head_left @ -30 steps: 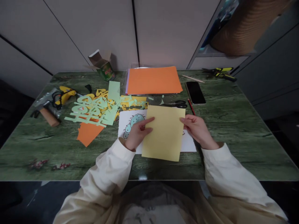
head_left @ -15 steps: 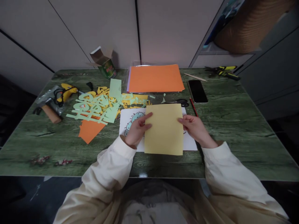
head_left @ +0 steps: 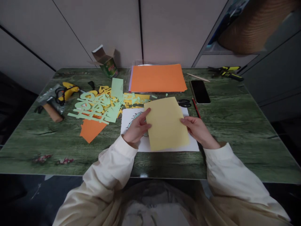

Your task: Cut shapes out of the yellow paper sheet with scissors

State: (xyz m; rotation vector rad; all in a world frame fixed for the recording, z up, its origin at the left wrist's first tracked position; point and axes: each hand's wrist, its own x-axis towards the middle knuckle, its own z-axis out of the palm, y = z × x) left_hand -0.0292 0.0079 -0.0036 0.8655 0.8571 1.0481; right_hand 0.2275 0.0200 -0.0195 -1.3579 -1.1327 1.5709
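Note:
A pale yellow sheet of paper [head_left: 167, 125] is held up between both hands, slightly tilted. My left hand [head_left: 138, 127] grips its left edge, with the index finger and thumb on the paper. On the right edge, my right hand [head_left: 198, 130] pinches the sheet. Beneath it lies a white sheet [head_left: 145, 146] with a blue-green drawing, mostly covered by the yellow paper and my left hand. Black scissors [head_left: 184, 103] show just beyond the yellow sheet's top right, their blades partly hidden. A red pencil [head_left: 196, 108] lies to the right of them.
Green and yellow cut paper scraps [head_left: 98, 105] and an orange piece [head_left: 92, 130] lie left. Orange sheets [head_left: 157, 78], an open box [head_left: 108, 64], a phone [head_left: 200, 91], a wooden stick [head_left: 198, 77] and pliers [head_left: 227, 73] are farther back. A hammer [head_left: 53, 112] and yellow glue gun [head_left: 69, 91] lie far left.
The yellow sheet has turned counter-clockwise and risen a little in view, uncovering more of the white sheet at the lower right. Both hands keep hold of it.

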